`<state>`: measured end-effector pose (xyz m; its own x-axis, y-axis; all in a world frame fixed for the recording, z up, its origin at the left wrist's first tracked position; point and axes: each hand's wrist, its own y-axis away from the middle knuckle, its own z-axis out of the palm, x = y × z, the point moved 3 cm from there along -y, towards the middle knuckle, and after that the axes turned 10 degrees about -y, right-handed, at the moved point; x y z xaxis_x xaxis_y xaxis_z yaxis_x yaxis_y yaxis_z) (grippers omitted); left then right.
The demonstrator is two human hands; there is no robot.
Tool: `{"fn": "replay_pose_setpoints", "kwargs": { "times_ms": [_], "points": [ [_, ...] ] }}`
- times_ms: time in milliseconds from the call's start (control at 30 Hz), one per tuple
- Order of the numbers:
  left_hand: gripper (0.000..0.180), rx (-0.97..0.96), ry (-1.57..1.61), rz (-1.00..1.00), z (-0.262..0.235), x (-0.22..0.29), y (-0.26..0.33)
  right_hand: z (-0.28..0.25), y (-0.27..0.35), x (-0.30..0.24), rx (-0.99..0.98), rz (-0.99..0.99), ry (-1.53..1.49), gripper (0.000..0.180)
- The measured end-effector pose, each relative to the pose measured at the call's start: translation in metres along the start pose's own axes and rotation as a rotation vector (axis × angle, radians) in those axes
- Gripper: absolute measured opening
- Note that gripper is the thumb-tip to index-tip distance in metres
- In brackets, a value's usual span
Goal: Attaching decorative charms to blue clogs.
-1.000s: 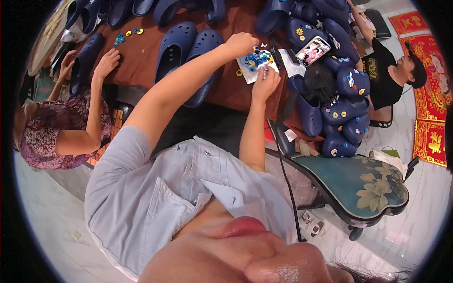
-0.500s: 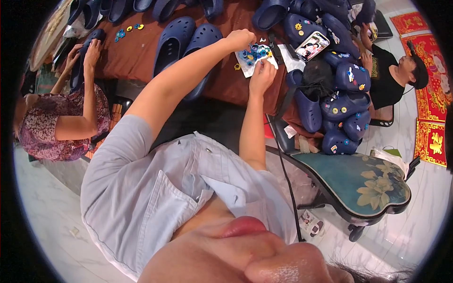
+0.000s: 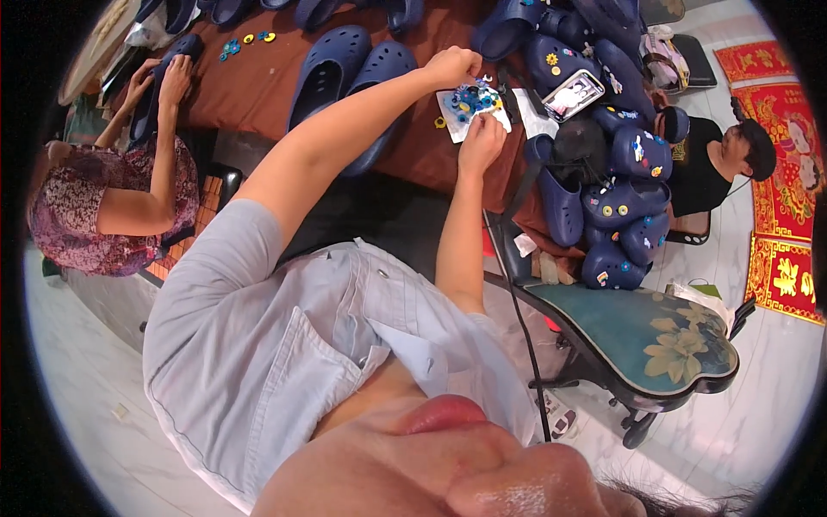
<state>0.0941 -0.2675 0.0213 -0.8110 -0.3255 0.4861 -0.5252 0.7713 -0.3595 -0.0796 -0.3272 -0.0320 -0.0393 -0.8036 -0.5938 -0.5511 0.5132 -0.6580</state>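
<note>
My left hand (image 3: 455,66) is bent over the far side of a small pile of blue, yellow and white shoe charms (image 3: 474,99). Its fingertips are pinched together; whatever is between them is too small to tell. At the near right edge of the pile is my right hand (image 3: 483,145), its fingers closed against the white sheet (image 3: 451,131) under the charms. To the left of my left forearm, a pair of navy clogs (image 3: 326,77) lies on the brown-covered table (image 3: 422,142), the forearm partly hiding one of them.
Charm-studded navy clogs (image 3: 642,153) are heaped at the right, beside a lit phone (image 3: 573,95) and a black bag (image 3: 579,146). Loose charms (image 3: 248,40) lie far left. A co-worker (image 3: 112,202) handles a clog at left; another person (image 3: 711,164) sits at right, by a green flowered chair (image 3: 642,336).
My hands stay at the charm pile, with the left fingertips slightly farther right. The person at right has lowered an arm, and a dark clog now shows before them. The whole view has shifted slightly.
</note>
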Motion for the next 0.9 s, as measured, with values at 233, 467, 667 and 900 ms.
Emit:
{"fn": "replay_pose_setpoints", "kwargs": {
  "times_ms": [233,467,667,900],
  "points": [
    [0.028,0.111,0.205,-0.104,-0.021,-0.001,0.001,0.000,0.001,0.002,-0.002,-0.013,0.026,0.012],
    [0.024,0.203,0.453,-0.313,-0.057,-0.013,0.018,0.001,-0.003,0.002,0.011,-0.021,0.068,0.012],
    [0.022,0.281,0.505,-0.361,-0.107,-0.046,0.052,0.004,-0.007,-0.001,-0.007,-0.093,0.119,0.010],
    [0.012,0.390,0.676,-0.419,-0.166,-0.114,0.098,0.002,-0.005,-0.006,-0.031,-0.163,0.152,0.013]
  ]
}}
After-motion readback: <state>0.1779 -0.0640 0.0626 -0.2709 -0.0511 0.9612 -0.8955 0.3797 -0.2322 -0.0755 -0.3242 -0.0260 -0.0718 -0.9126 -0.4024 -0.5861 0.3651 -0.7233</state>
